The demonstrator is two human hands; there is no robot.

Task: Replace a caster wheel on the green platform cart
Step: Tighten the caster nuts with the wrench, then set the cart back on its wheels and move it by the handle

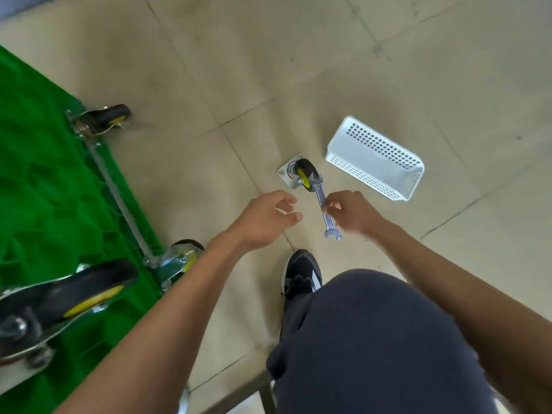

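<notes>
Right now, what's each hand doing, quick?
Left hand: open, fingers curled, holding nothing.
Right hand: closed on the wrench by its shaft.

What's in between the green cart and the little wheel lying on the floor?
Only bare floor tiles, seen from the head camera. The green cart lies at the left and the loose caster wheel farther right, with nothing between.

no readable text, no labels, no brand marks, no numbers anywhere in view
</notes>
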